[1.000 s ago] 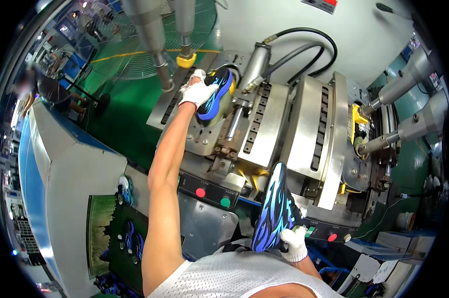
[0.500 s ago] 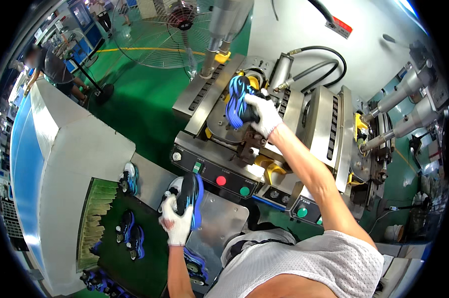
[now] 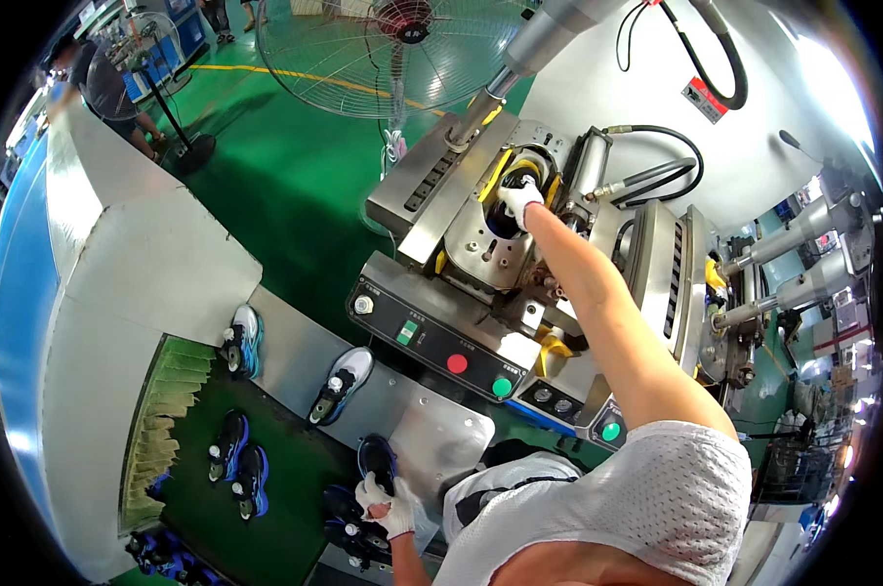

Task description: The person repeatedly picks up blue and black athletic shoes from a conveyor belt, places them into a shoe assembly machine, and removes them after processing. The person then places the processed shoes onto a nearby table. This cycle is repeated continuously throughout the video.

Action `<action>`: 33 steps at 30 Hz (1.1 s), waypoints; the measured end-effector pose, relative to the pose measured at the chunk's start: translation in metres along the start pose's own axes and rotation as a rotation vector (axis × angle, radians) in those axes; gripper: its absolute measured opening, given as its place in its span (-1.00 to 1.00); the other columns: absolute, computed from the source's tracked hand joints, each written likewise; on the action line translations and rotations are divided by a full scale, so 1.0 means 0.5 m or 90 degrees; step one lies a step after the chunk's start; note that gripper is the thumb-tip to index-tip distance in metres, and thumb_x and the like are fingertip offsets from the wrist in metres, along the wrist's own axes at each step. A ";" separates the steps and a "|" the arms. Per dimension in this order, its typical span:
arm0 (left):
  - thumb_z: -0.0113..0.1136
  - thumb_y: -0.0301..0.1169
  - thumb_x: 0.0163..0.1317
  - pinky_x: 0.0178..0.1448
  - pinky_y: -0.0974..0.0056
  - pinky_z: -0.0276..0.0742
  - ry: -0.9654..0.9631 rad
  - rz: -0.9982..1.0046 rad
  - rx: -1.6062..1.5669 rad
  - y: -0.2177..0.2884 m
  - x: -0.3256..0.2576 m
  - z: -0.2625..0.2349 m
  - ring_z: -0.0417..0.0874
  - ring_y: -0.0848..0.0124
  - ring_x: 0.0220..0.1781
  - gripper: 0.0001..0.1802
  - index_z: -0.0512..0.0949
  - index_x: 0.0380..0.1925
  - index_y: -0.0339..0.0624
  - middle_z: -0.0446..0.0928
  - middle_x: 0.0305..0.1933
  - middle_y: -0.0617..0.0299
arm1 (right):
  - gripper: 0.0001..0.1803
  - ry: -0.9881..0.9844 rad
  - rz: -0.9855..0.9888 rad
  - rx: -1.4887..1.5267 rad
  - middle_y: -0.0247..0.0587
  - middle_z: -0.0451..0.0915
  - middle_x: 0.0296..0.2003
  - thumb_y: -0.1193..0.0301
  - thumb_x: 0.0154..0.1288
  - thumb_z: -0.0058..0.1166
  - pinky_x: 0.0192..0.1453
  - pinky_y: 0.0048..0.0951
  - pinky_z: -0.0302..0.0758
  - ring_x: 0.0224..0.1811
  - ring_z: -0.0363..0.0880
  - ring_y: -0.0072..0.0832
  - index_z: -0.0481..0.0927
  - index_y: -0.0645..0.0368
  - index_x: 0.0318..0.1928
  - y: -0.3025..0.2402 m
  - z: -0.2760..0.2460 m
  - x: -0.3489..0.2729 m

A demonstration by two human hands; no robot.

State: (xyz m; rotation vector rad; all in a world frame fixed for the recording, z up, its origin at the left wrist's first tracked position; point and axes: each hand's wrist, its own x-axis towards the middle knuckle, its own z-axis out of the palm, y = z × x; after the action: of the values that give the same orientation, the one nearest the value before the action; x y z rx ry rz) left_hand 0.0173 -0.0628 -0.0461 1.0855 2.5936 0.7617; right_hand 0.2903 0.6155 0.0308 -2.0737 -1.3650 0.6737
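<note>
Currently both hands are at shoes, well apart, each in a white knitted glove. Right arm extended over the press (image 3: 441,181); right hand (image 3: 521,198) on top of a black shoe (image 3: 503,221) in the press's rounded cradle, between yellow side pieces (image 3: 496,176). Shoe sits toward the far end of the metal bed (image 3: 475,244), away from the front edge; toe and heel partly hidden by the glove. Hand touches the shoe's upper, but cannot tell whether the fingers are clamped on it.

Left hand (image 3: 390,508) low down, by the metal ledge's near edge, fingers bent and overlapping the heel of a dark shoe (image 3: 376,455). Cannot tell whether they grip it or merely lie over it. More dark shoes (image 3: 346,523) bunched just left of that hand, at the right edge of the green belt (image 3: 290,459).

Elsewhere on the metal ledge (image 3: 290,327): a white-toed shoe (image 3: 344,385) about midway along, and a pale shoe with a light-blue sole (image 3: 245,342) at the far left end, beside the grey housing (image 3: 168,230). Two black shoes with blue-violet soles (image 3: 252,482) side by side on the belt, near the green fringe (image 3: 168,430) (its strips uneven in length). Front panel of the press (image 3: 431,332) carries red and green buttons. Large wire fan (image 3: 392,59) stands beyond the press.
</note>
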 end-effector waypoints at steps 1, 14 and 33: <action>0.59 -0.37 -0.09 -0.01 0.08 0.57 -0.002 -0.005 -0.004 -0.014 0.007 -0.003 0.60 0.13 -0.15 -0.33 0.54 0.08 -0.25 0.51 0.03 -0.03 | -0.35 0.028 -0.078 0.087 0.05 0.67 0.10 0.07 0.20 0.26 0.14 -0.25 0.58 0.11 0.67 -0.18 0.59 0.25 0.19 -0.027 -0.003 -0.018; 0.50 -0.36 0.03 0.05 0.03 0.55 -0.006 -0.025 -0.017 -0.029 -0.024 -0.024 0.56 -0.02 0.00 -0.39 0.46 0.09 -0.22 0.45 0.09 -0.14 | -0.66 -0.101 -0.391 -0.781 -0.21 0.70 0.13 0.34 0.37 -0.02 0.17 -0.16 0.65 0.16 0.69 -0.18 0.76 -0.06 0.04 -0.163 -0.082 0.135; 0.50 -0.42 -0.03 0.00 0.04 0.52 -0.009 -0.050 -0.081 -0.029 -0.056 -0.008 0.55 0.02 -0.05 -0.37 0.47 0.08 -0.21 0.48 0.04 -0.12 | -0.70 -0.032 -0.380 -0.753 -0.03 0.74 -0.05 0.33 0.31 0.01 0.05 -0.09 0.68 0.00 0.75 -0.09 0.77 0.09 -0.10 -0.127 -0.137 0.196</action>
State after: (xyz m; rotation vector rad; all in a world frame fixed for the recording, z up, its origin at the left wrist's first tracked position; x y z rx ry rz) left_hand 0.0266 -0.0930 -0.0502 0.9427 2.5206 0.8842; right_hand 0.3302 0.7149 0.1134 -2.1423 -2.6380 -0.4895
